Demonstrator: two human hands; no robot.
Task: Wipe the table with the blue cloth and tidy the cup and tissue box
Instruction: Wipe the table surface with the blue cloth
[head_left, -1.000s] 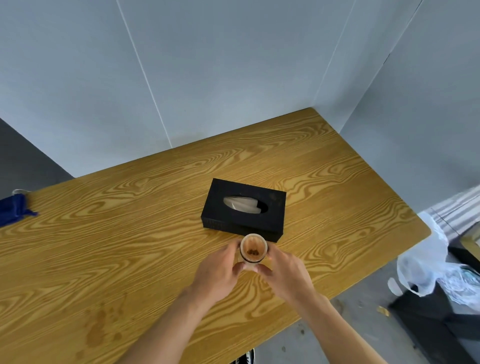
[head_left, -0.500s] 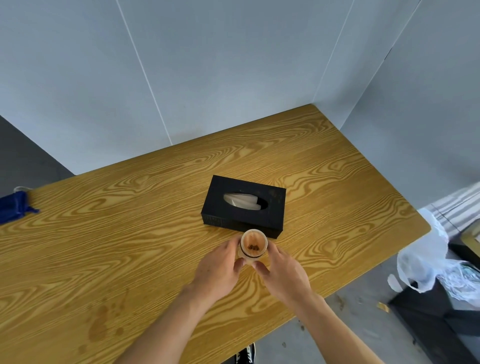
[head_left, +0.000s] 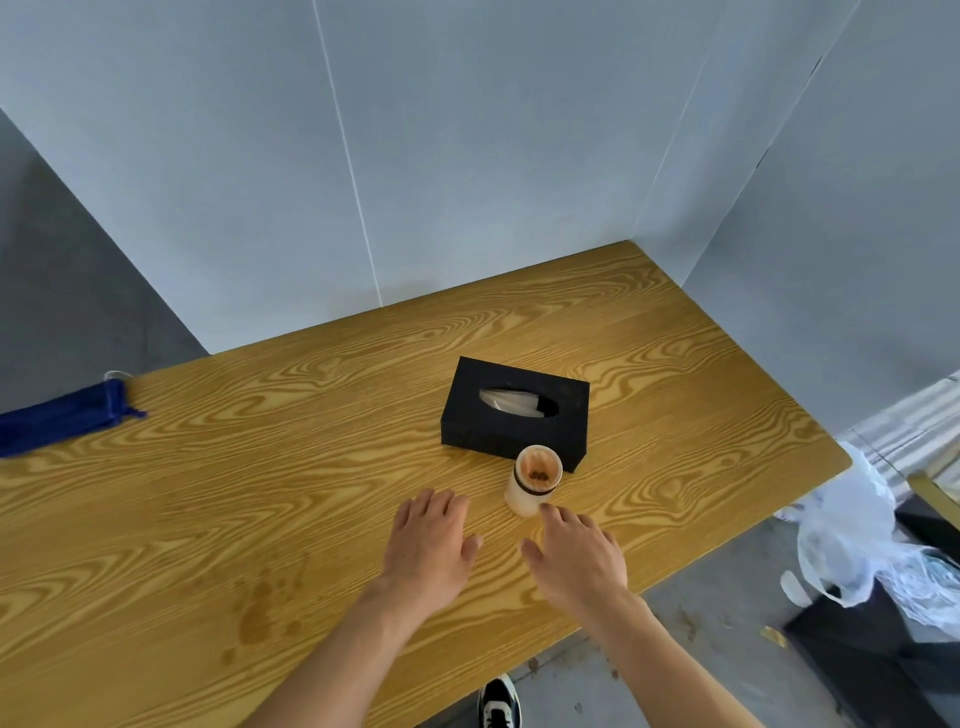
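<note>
A small whitish cup (head_left: 533, 482) with brown residue inside stands upright on the wooden table (head_left: 208, 519), touching the front edge of a black tissue box (head_left: 515, 413) with a white tissue in its slot. My left hand (head_left: 428, 545) hovers flat just left of the cup, fingers apart, holding nothing. My right hand (head_left: 579, 556) is spread below and right of the cup, its fingertips close to the cup's base but apart from it. The blue cloth (head_left: 62, 423) lies bunched at the table's far left edge.
Brown spill stains (head_left: 260, 613) mark the table near its front left. Grey walls close the back and right sides. A white plastic bag (head_left: 852, 540) over a dark bin sits on the floor right of the table. A shoe (head_left: 498, 701) shows below the front edge.
Both hands let go of the cup and drew back toward me, opening flat. The cup now stands alone against the tissue box.
</note>
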